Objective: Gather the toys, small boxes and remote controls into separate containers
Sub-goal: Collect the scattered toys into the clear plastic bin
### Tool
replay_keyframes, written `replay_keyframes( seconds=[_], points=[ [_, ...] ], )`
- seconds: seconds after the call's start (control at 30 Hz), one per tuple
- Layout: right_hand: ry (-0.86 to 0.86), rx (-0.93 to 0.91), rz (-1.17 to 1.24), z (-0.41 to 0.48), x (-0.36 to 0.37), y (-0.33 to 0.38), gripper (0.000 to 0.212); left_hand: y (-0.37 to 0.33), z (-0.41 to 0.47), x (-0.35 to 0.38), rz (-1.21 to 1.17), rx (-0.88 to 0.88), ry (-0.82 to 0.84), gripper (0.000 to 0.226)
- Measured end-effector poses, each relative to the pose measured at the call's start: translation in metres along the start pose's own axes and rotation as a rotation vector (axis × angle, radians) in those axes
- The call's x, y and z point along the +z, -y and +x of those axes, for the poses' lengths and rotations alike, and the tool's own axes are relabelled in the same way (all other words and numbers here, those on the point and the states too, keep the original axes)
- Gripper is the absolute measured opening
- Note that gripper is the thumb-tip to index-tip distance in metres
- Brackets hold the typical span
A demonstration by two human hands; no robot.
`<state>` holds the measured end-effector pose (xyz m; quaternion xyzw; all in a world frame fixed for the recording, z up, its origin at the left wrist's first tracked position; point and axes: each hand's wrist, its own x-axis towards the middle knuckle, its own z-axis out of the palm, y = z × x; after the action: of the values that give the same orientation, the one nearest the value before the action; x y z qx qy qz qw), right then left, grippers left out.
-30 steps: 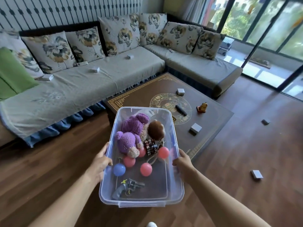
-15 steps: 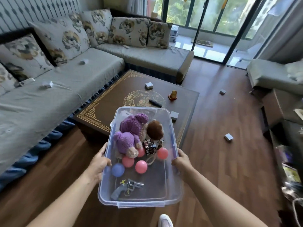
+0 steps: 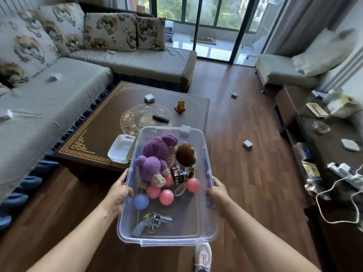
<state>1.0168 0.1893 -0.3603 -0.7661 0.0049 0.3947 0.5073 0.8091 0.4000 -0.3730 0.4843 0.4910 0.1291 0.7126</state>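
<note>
I carry a clear plastic bin [image 3: 198,230] in front of me. My left hand [image 3: 117,193] grips its left rim and my right hand [image 3: 218,193] grips its right rim. Inside lie purple plush toys [image 3: 157,154], a brown plush [image 3: 185,155], a puzzle cube [image 3: 178,174], pink balls [image 3: 166,197], a blue ball [image 3: 141,201] and a toy revolver [image 3: 152,222]. On the coffee table [image 3: 98,132] stand a small box [image 3: 149,98], an orange figurine [image 3: 180,105], a black remote [image 3: 161,118] and a white container [image 3: 120,148].
Small boxes lie on the wooden floor [image 3: 247,143] [image 3: 234,94] and on the grey sofa [image 3: 55,77] [image 3: 5,115]. An armchair [image 3: 282,69] stands at the right, a cluttered low cabinet with cables [image 3: 337,173] beside it. My shoe [image 3: 203,256] shows below the bin.
The view has swung right and moved along the coffee table; the white container and the right-hand cabinet have come into sight. Both hands keep their grip on the bin.
</note>
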Motion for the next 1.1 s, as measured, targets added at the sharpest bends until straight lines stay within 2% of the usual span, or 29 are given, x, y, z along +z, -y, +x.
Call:
replay_keyframes(
  seconds=[0.3,0.63,1.1],
  points=[
    [-0.044,0.075,0.044,0.081,-0.081,0.013,0.072,-0.014,0.068,0.110,0.038,-0.078,0.023,0.094],
    [-0.070,0.082,-0.007,0.197,-0.186,0.093,0.074,-0.047,0.156,0.253,-0.038,-0.071,0.034,0.095],
    [-0.134,0.112,0.077,0.330,-0.196,0.175,0.075,-0.146,0.296,0.322,0.109,-0.070,0.125,0.093]
  ],
)
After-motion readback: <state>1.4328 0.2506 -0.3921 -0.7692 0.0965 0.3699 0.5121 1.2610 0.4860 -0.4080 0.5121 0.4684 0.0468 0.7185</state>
